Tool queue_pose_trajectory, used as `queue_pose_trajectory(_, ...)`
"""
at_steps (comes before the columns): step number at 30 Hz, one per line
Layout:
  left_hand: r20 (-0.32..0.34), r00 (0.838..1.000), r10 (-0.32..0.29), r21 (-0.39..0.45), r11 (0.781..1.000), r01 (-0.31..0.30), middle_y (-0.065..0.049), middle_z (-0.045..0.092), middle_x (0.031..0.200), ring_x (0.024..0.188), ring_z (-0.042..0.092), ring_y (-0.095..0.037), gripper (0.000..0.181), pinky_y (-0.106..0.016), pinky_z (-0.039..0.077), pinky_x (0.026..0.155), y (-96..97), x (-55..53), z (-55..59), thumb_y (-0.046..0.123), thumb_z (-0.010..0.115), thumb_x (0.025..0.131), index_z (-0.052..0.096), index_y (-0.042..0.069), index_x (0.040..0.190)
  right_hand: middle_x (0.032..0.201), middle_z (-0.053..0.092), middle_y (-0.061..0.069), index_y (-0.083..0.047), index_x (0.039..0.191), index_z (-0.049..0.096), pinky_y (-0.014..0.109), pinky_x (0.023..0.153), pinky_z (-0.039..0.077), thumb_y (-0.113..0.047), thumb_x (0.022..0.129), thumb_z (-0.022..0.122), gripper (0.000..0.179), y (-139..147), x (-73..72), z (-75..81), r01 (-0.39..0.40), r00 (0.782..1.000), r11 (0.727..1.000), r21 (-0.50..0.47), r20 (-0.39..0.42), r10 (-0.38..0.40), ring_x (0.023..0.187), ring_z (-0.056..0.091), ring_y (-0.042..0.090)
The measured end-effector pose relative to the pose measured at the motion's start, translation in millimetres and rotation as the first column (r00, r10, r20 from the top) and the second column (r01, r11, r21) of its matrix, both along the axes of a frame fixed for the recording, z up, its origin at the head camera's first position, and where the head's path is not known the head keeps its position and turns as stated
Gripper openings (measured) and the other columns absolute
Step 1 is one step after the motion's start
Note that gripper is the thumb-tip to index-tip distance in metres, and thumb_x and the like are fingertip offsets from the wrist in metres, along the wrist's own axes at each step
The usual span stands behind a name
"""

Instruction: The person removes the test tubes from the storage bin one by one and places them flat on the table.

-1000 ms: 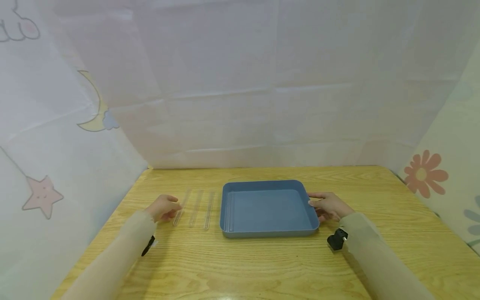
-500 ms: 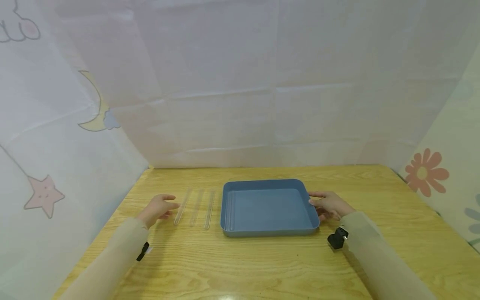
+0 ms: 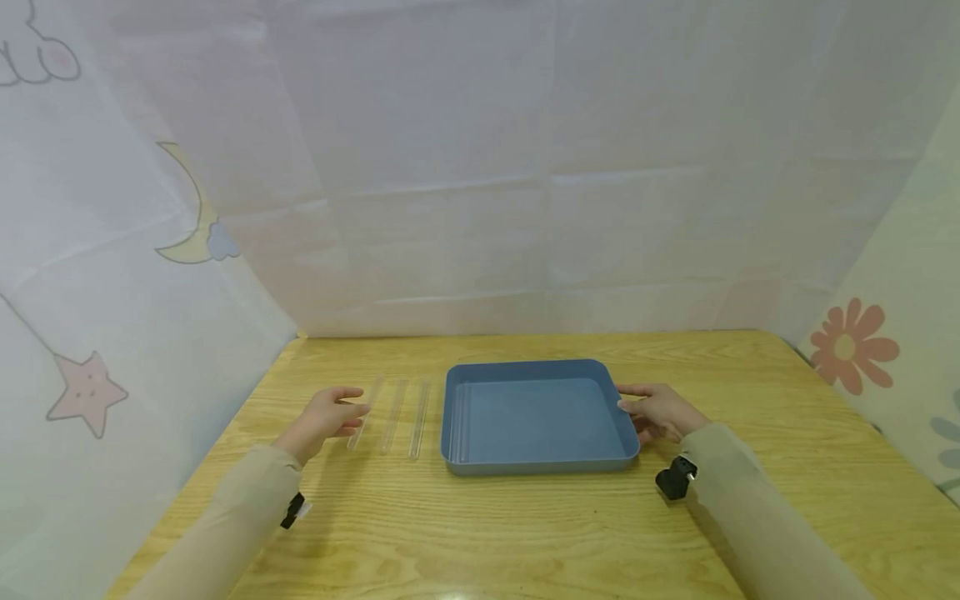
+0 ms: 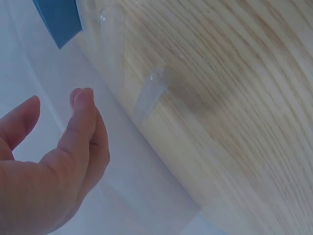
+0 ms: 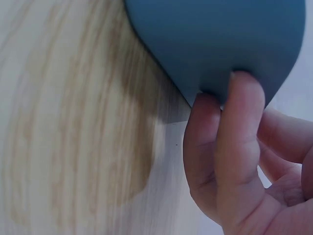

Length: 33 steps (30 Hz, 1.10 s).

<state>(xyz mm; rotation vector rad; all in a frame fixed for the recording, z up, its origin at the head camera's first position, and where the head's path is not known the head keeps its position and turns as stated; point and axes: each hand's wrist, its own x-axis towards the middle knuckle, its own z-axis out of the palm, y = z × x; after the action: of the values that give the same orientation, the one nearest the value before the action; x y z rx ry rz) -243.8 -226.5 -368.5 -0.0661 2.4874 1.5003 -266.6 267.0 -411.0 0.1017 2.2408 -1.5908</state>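
My left hand (image 3: 324,417) hovers beside the leftmost of three clear test tubes (image 3: 365,412) lying side by side on the wooden table. In the left wrist view its thumb and fingers (image 4: 84,105) stand apart with nothing between them. My right hand (image 3: 660,412) holds the right side of a blue-grey tray (image 3: 540,468), thumb at the rim. Its fingers (image 5: 242,112) press against the tray's outer wall in the right wrist view. Inside the tray, along its left wall, lie more clear tubes (image 3: 461,425), too faint to count surely.
The wooden table (image 3: 510,533) ends at a pale cloth backdrop (image 3: 480,208) behind and at both sides. Two tubes (image 4: 151,93) show rounded ends in the left wrist view. A black wrist camera (image 3: 675,479) sits under the right sleeve.
My left hand drew back a little to the left, then came in again toward the leftmost tube. The tray, the tubes and my right hand stay in place.
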Motion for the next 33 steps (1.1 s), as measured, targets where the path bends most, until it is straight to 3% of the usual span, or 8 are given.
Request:
queue_pose_trajectory(5,0.010,0.999,-0.037,0.073,0.997,0.037,-0.035,0.042,0.137,0.114,0.056,-0.042,0.054,-0.039,0.054,0.088,8.5,4.4,1.7,0.012,0.053,0.100,0.032,-0.014,0.143,0.106,0.066,0.015,0.003,0.151,0.026,0.034,0.060,0.056,-0.009,0.101,0.052,0.057,-0.4,0.6,1.2,-0.001,1.000,1.000,0.004,0.001,0.001,0.076,0.066,0.022)
queue_pose_trajectory(11,0.024,0.998,-0.051,0.145,0.988,0.047,-0.034,0.042,0.137,0.103,0.063,-0.032,0.053,-0.033,0.056,0.083,20.7,8.1,4.5,0.010,0.054,0.099,0.034,-0.014,0.142,0.107,0.066,0.014,0.004,0.151,0.025,0.033,0.060,0.056,-0.008,0.102,0.051,0.057,-0.6,1.2,1.8,-0.006,1.000,1.000,-0.004,-0.002,0.006,0.077,0.066,0.021)
queue_pose_trajectory(18,0.044,0.994,-0.104,0.235,0.968,0.091,-0.036,0.040,0.136,0.095,0.065,-0.024,0.053,-0.032,0.056,0.082,31.5,10.3,2.5,0.007,0.053,0.099,0.031,-0.017,0.141,0.107,0.066,0.015,0.005,0.150,0.027,0.033,0.061,0.056,-0.008,0.102,0.051,0.056,-0.7,1.8,3.0,0.001,1.000,1.000,-0.008,-0.006,-0.001,0.078,0.066,0.020)
queue_pose_trajectory(25,0.063,0.989,-0.133,0.263,0.958,0.112,-0.035,0.039,0.139,0.097,0.065,-0.024,0.051,-0.034,0.056,0.084,40.1,10.0,0.9,0.008,0.053,0.099,0.033,-0.015,0.141,0.113,0.063,0.019,0.004,0.151,0.025,0.034,0.062,0.056,-0.009,0.102,0.051,0.057,-1.5,1.7,0.9,-0.009,1.000,1.000,-0.010,0.000,0.009,0.080,0.066,0.022)
queue_pose_trajectory(33,0.073,0.984,-0.160,0.322,0.938,0.128,-0.035,0.041,0.137,0.102,0.065,-0.029,0.051,-0.036,0.054,0.088,53.7,7.2,-1.0,0.008,0.053,0.099,0.034,-0.016,0.140,0.109,0.065,0.017,0.003,0.151,0.026,0.034,0.061,0.056,-0.010,0.102,0.051,0.057,-1.7,1.3,2.0,0.005,1.000,1.000,0.017,0.002,-0.005,0.078,0.066,0.021)
